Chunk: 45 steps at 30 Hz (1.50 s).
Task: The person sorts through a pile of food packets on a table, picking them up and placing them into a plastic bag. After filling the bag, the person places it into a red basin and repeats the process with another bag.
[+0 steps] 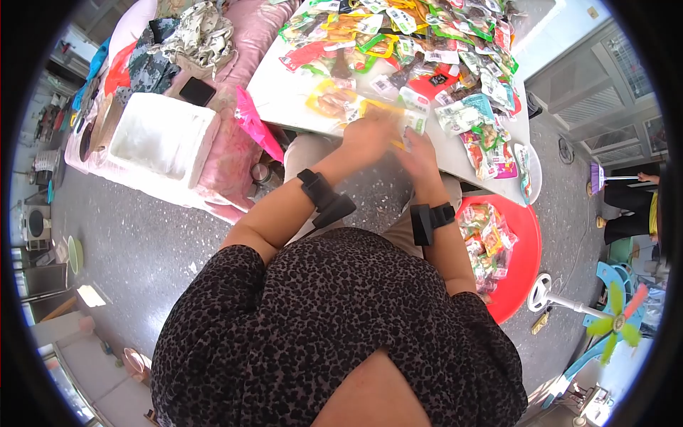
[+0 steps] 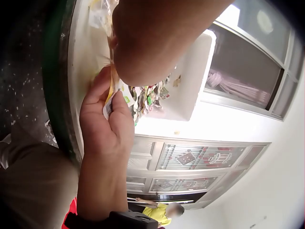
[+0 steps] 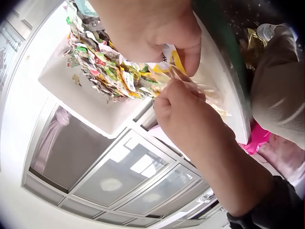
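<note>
Both hands meet at the table's front edge on a clear, yellow-edged snack packet, blurred in the head view. My right hand pinches its edge between thumb and fingers; the left wrist view shows this right hand with the packet's yellow strip. My left hand, fingers curled, grips the packet beside it; in the right wrist view this left hand sits just below the right fingers. Another yellow packet with tan food inside lies left of the hands.
A large heap of colourful food packets covers the back of the white table. At lower right, a red basin holds more packets. Left stand a white foam box, phone and pink umbrella. Another person stands far right.
</note>
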{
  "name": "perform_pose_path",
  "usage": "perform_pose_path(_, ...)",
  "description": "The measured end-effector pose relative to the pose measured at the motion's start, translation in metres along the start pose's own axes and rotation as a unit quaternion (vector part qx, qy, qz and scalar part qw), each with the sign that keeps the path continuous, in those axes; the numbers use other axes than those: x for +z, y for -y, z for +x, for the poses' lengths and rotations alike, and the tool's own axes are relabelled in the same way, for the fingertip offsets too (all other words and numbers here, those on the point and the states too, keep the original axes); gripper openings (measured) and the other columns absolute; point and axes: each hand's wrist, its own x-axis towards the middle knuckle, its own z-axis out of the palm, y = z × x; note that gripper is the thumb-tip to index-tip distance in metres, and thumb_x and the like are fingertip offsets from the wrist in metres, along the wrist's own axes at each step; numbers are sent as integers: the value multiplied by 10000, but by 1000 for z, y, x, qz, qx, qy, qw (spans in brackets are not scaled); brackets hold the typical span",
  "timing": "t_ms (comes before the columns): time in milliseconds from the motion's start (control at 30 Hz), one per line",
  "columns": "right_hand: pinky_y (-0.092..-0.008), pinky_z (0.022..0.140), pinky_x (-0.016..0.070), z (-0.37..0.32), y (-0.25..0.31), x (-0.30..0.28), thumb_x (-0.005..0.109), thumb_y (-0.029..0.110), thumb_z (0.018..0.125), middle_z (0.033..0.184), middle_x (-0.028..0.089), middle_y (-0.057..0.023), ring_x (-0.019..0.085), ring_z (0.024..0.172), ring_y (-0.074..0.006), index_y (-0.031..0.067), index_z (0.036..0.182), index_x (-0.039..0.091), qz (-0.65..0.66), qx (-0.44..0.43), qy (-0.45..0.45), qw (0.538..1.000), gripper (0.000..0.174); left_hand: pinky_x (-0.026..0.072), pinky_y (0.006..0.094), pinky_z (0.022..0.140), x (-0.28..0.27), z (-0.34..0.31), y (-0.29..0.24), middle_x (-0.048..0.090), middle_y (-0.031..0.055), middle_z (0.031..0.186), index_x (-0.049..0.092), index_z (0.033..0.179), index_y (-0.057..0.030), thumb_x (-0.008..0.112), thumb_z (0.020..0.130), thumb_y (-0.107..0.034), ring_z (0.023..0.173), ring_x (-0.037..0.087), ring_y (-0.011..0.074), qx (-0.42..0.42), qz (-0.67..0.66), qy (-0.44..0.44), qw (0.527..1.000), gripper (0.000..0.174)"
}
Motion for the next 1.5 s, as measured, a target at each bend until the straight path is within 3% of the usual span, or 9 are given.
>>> perform_pose_path(100,-342,630,469,5,-16,9,404,71,801,964,507,-86,530,810,-195,67,1055,399,-123,-54,16,991,255,421,424,598,7,3,1,541,163,760,510,773,-46,414,752,-211,690,537,332,0,9,3,1000,192)
perform_pose_path(267,-259,477,426,-7,16,31,445,101,771,791,541,-45,522,638,-133,37,964,458,-250,103,-79,960,204,419,428,605,11,1,6,543,161,750,505,763,-39,411,750,-210,698,535,333,2,-1,-11,1000,196)
perform_pose_path(367,-223,401,361,9,16,-5,476,113,748,666,520,-24,477,527,-102,22,855,497,-400,66,-12,914,142,419,423,612,11,-2,7,544,157,748,503,760,-34,405,750,-211,709,535,327,-4,-4,15,1000,202)
perform_pose_path(567,-226,435,400,12,1,15,443,43,742,705,548,-81,512,547,-125,1,836,511,-312,111,3,944,123,420,415,627,-5,-5,-3,546,161,755,517,745,-27,398,743,-215,740,535,318,-9,2,69,998,222)
perform_pose_path(667,-286,585,445,12,-12,29,392,85,803,865,520,-97,523,716,-156,-9,919,466,-128,129,21,983,167,422,412,633,0,-5,2,547,163,758,525,743,-26,398,738,-208,750,536,318,-15,11,52,998,222)
perform_pose_path(1067,-376,695,450,38,-13,29,339,96,822,1029,476,-152,511,883,-250,-22,999,438,-106,196,67,973,235,416,414,651,-7,-12,5,548,178,810,516,855,-32,391,749,-198,758,528,335,-2,-49,3,999,233)
perform_pose_path(1167,-329,637,460,46,-18,3,393,166,819,943,516,-116,539,807,-209,18,963,458,-145,165,129,967,217,409,416,660,6,-10,19,546,166,819,515,851,-45,393,756,-215,771,522,328,11,-61,11,998,229)
perform_pose_path(1367,-209,507,414,22,47,9,486,206,792,729,543,-30,542,603,-114,68,893,478,-302,170,34,937,170,399,408,667,10,2,32,528,161,792,514,839,-47,439,744,-238,771,502,326,40,-76,-19,996,226)
perform_pose_path(1500,-203,497,407,17,60,10,486,180,798,726,540,-27,532,591,-111,68,878,476,-240,109,-18,964,138,401,399,662,-17,41,48,521,155,797,520,828,-53,486,716,-215,755,500,321,66,-83,-118,987,200)
